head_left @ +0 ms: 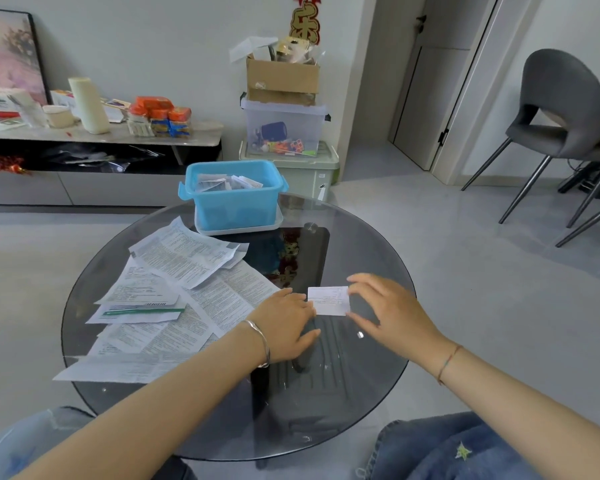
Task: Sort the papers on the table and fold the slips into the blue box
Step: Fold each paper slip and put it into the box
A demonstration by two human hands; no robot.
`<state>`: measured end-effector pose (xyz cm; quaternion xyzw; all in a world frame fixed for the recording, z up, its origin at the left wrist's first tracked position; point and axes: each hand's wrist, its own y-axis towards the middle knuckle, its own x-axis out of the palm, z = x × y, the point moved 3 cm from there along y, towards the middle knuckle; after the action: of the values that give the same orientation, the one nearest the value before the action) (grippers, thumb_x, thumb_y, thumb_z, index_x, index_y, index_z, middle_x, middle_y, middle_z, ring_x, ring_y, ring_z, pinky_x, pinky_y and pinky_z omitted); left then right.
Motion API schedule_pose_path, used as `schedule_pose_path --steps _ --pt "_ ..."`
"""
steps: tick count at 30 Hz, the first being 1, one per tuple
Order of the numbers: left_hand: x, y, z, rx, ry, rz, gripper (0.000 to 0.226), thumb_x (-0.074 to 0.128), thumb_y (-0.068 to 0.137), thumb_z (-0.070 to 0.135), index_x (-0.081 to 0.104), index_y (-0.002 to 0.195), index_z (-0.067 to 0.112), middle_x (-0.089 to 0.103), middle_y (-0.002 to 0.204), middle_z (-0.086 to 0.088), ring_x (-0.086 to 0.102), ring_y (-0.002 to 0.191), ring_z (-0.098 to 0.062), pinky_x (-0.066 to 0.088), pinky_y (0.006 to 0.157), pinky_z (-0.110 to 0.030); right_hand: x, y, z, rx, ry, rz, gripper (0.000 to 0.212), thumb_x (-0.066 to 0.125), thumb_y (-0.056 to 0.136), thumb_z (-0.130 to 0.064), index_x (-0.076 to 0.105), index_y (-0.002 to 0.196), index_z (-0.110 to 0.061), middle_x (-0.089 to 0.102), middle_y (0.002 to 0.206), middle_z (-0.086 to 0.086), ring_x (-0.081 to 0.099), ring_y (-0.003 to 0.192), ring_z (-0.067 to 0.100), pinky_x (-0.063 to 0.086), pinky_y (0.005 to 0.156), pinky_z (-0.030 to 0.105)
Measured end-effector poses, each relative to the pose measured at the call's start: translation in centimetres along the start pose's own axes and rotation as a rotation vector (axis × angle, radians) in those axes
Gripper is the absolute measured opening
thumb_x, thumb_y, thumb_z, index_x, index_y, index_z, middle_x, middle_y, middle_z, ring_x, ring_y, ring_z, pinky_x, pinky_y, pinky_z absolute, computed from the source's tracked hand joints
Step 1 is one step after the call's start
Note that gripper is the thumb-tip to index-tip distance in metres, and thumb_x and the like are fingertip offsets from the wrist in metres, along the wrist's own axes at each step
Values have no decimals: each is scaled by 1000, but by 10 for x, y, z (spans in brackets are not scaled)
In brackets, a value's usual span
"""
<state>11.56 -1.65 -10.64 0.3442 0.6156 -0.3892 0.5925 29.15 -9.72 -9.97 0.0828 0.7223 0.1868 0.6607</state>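
A small white slip [329,301] lies folded on the round glass table [368,237]. My left hand [288,323] grips its left edge and my right hand [392,310] pinches its right edge between thumb and fingers. The blue box [234,199] stands at the table's far side on a white lid, with several folded slips [227,183] inside. A loose pile of printed papers [174,296] covers the table's left half, to the left of my left hand.
Beyond the table are stacked storage boxes [284,129] with a cardboard box on top, and a low shelf [101,133] with packages at the left. A grey chair [561,112] stands at the right. My knees in jeans are at the bottom.
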Motion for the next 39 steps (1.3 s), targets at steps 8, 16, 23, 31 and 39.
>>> schedule_pose_path --steps 8,16,23,31,39 --pt "-22 29 -5 -24 119 -25 42 44 97 43 55 130 20 62 117 -5 55 109 -23 41 94 -34 15 21 -11 -24 -102 -263 21 43 96 -20 59 106 -11 66 98 8 61 87 31 36 61 33" --pt "-40 31 -45 -247 -537 237 21 64 89 35 74 100 20 72 98 0 64 91 -15 52 86 -28 -8 48 3 243 429 -117 17 58 94 -21 74 101 -20 71 88 -14 64 79 5 44 68 16" --pt "-74 10 -102 -344 -1030 504 11 76 79 21 70 70 20 70 70 8 65 64 -3 51 63 -12 -28 113 -21 409 964 11 10 64 89 -7 70 84 -14 71 73 -9 65 61 -1 50 58 14" --pt "-101 18 -177 -465 -897 598 10 66 87 28 66 88 18 67 93 3 61 81 -6 50 69 -10 -18 211 -25 495 983 8 7 69 86 -12 68 92 -12 70 87 4 64 72 10 52 62 14" --pt "-82 30 -251 -667 -461 514 51 40 100 36 32 146 16 34 152 -5 25 143 -23 20 117 -35 -2 313 -11 505 748 131 12 66 85 -4 59 85 -14 66 74 6 67 65 21 57 62 33"
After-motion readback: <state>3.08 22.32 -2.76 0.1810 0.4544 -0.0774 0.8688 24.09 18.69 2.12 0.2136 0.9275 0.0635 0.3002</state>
